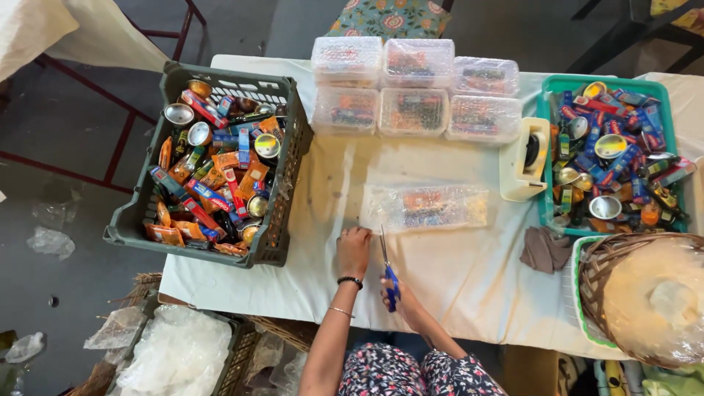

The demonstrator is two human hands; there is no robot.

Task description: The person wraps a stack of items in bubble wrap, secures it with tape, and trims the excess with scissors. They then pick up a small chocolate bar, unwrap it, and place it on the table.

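Head view looks down on my counter (pixel 469 271), draped in a creased white cloth, standing on a grey floor (pixel 66 139) with red metal bars crossing it at the upper left. My left hand (pixel 353 251) lies on the cloth, fingers curled loosely and holding nothing, just below the near left corner of a bubble-wrapped packet (pixel 427 207) that rests flat in the middle of the counter. My right hand (pixel 402 299) is closed around the blue handles of the scissors (pixel 388 270), whose blades point away from me, their tips just short of the packet's near edge. Behind the packet, six clear lidded boxes (pixel 414 89) stand in two rows of three, touching one another, at the far edge. At the left a dark green crate (pixel 282 205) overhangs the counter's side, heaped with small orange, red and blue items and round silver discs. At the right a teal tray (pixel 544 147) holds a similar heap, with a cream tape dispenser (pixel 522 160) against its left wall. A brown rag (pixel 544 251) lies near the tray's near corner, beside a wicker basket (pixel 598 275) covered in plastic. Crumpled plastic film (pixel 176 352) fills a crate on the floor at my left.
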